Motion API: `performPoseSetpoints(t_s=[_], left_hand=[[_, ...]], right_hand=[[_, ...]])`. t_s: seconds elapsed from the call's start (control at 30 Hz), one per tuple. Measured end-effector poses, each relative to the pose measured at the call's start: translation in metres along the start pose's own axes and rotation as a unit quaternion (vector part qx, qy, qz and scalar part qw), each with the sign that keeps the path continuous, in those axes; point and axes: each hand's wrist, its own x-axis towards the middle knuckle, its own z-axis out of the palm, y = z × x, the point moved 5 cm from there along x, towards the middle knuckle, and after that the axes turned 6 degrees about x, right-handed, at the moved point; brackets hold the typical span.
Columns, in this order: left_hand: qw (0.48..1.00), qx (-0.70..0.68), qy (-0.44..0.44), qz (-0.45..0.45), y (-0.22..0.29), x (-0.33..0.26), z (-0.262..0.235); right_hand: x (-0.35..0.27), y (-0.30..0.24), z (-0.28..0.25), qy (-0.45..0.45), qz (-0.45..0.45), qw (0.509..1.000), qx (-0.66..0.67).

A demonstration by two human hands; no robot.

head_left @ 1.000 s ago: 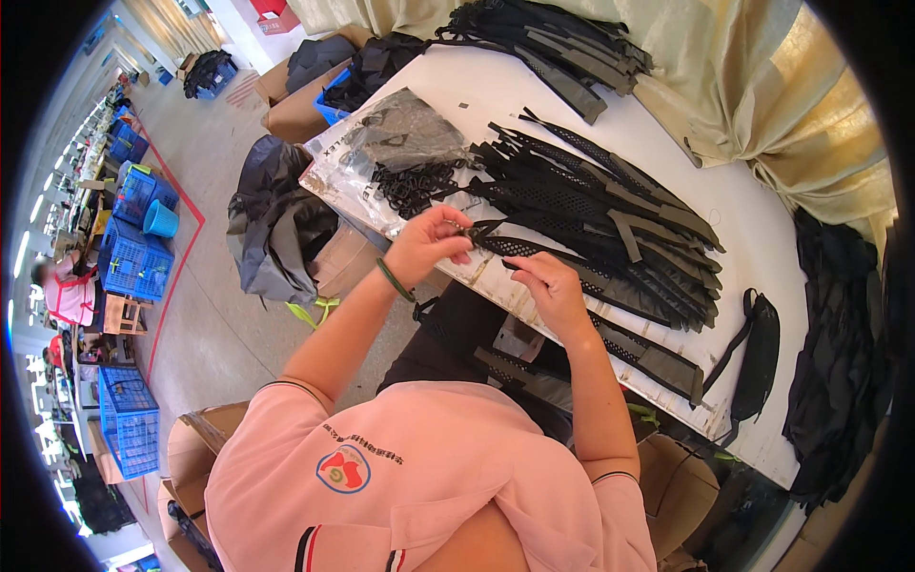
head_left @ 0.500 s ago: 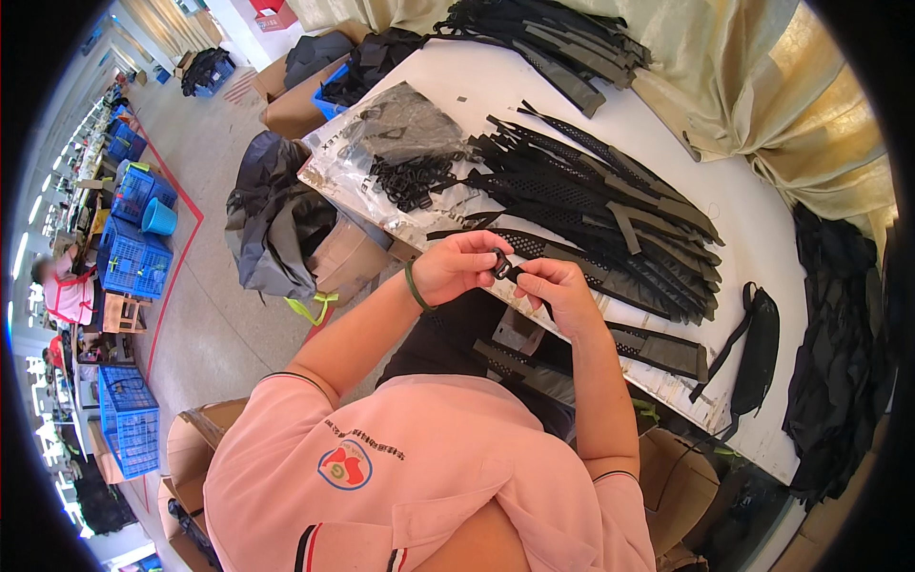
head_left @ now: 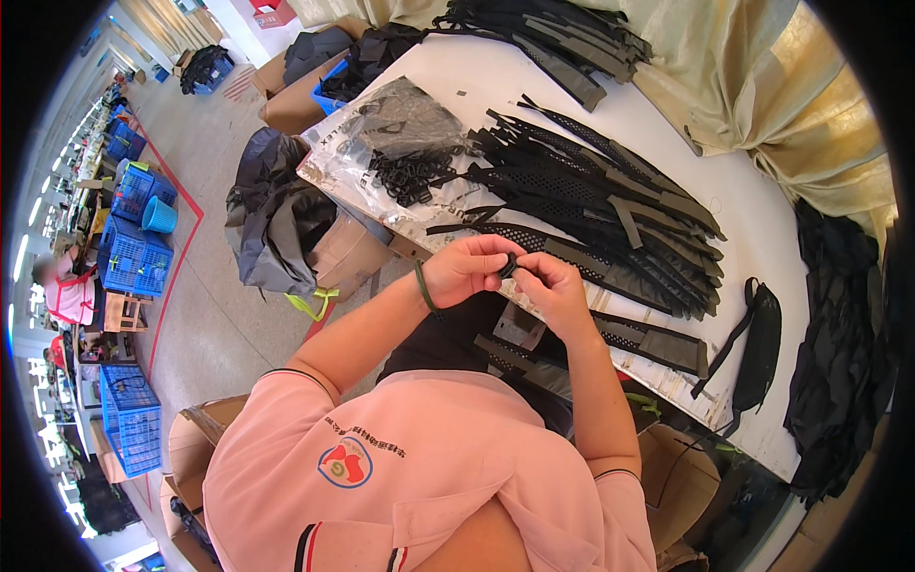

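My left hand (head_left: 467, 270) is closed, its thumb and fingertips pinching a small black plastic buckle (head_left: 508, 266) just off the table's near edge. Against the buckle's other side press the fingertips of my right hand (head_left: 560, 291), closed around what looks like a black strap end, mostly hidden by the fingers. Beyond my hands lies a heap of black mesh straps (head_left: 591, 205) with grey patches. One mesh strap (head_left: 658, 345) extends along the near edge, right of my right wrist. More black buckles (head_left: 405, 176) are piled on a clear plastic bag (head_left: 381, 124).
A white table (head_left: 753, 214) spans the view ahead, with another strap pile (head_left: 562, 43) at its far side and a black pouch (head_left: 758, 334) at right. Black fabric (head_left: 834, 353) hangs at the right edge. Cardboard boxes (head_left: 353, 250) and blue crates (head_left: 133, 257) stand left.
My right fingertips have come closer to my left ones and now cover more of the buckle. The buckle has turned and shows less of its frame.
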Motion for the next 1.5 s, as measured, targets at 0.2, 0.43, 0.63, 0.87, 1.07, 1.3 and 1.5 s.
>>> performPoseSetpoints(t_s=[0.2,0.43,0.63,0.87,1.07,1.3,1.5], left_hand=[[0.999,-0.001,0.020,0.045,0.004,0.004,-0.002],[0.992,0.105,0.066,0.037,-0.005,0.005,-0.006],[0.991,0.131,0.026,0.017,-0.009,0.011,0.001],[0.991,-0.102,0.089,-0.013,-0.018,0.005,0.010],[0.991,0.039,0.119,0.051,-0.015,0.012,0.022],[0.938,0.234,0.176,0.188,0.003,0.013,0.019],[0.953,0.203,0.125,0.189,0.013,0.008,0.027]], right_hand=[[0.002,-0.006,0.009,0.101,-0.140,0.978,-0.115],[-0.003,-0.007,0.006,0.040,-0.019,0.999,-0.019],[-0.009,-0.016,0.008,0.041,-0.064,0.997,-0.032],[-0.009,-0.033,0.011,0.098,-0.181,0.939,-0.275],[-0.030,-0.062,0.028,0.169,-0.338,0.823,-0.424],[-0.016,-0.025,0.003,0.112,-0.090,0.989,-0.038],[-0.013,-0.011,-0.003,0.153,-0.025,0.984,0.086]])
